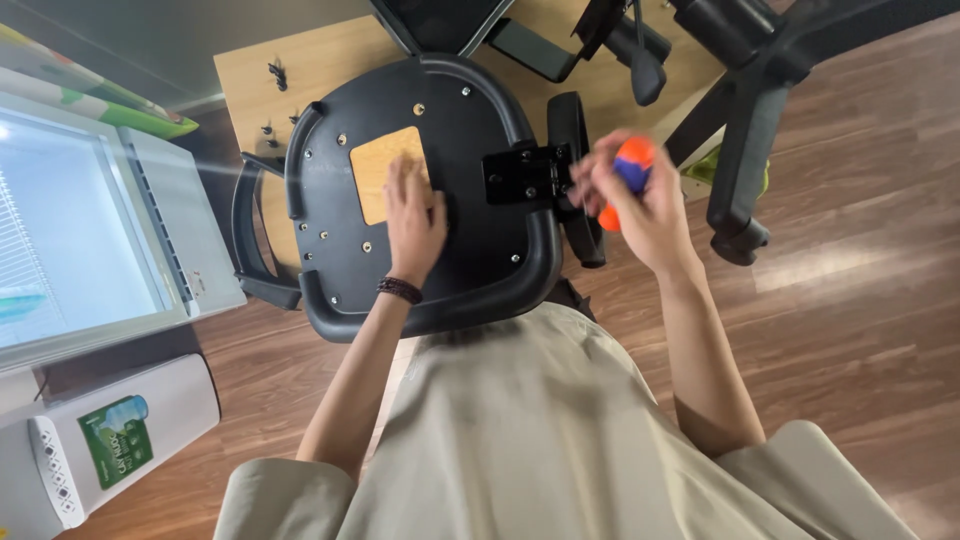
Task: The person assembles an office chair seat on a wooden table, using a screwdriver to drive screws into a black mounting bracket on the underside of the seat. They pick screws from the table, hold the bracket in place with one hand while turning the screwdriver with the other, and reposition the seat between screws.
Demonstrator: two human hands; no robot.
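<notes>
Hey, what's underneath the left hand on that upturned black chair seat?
The left hand lies flat on the upturned black chair seat, partly covering a light wooden panel in its middle. Whatever lies beneath the palm is hidden.

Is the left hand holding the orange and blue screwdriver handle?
No, the left hand lies flat on the black chair seat base, while the right hand grips the orange and blue screwdriver handle.

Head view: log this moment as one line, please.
left hand: flat on chair seat underside | right hand: gripping orange-and-blue screwdriver handle at black bracket | seat on wooden board
</notes>
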